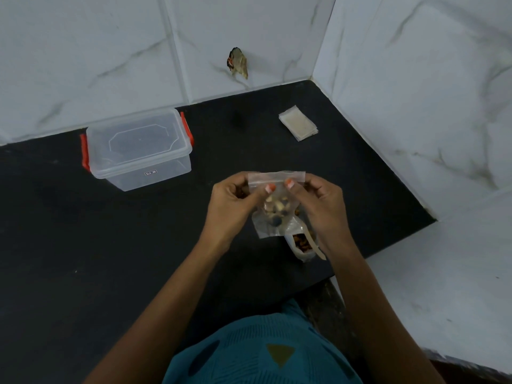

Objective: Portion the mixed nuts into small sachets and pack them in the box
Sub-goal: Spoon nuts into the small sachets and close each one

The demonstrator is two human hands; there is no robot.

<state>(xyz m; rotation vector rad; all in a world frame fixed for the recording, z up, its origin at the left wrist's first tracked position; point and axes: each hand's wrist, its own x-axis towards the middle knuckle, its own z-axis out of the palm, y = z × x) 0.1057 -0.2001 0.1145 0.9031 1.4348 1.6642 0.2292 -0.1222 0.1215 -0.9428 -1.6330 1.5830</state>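
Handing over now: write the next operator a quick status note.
Left hand and right hand both pinch the top strip of a nut-filled sachet above the counter.
Nut bag lies beneath them.
Empty sachets stacked far right.
Box at left, lid on.
Done: this sachet filled.
Left: seal it, open the box, pack it, fill more.

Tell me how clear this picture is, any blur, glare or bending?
Head view: dim, flat light, no hard shadows; the wide lens bows the tile joints and counter edge; the sachet pinched by the left hand and right hand looks slightly soft; only a faint sheen on the box lid.
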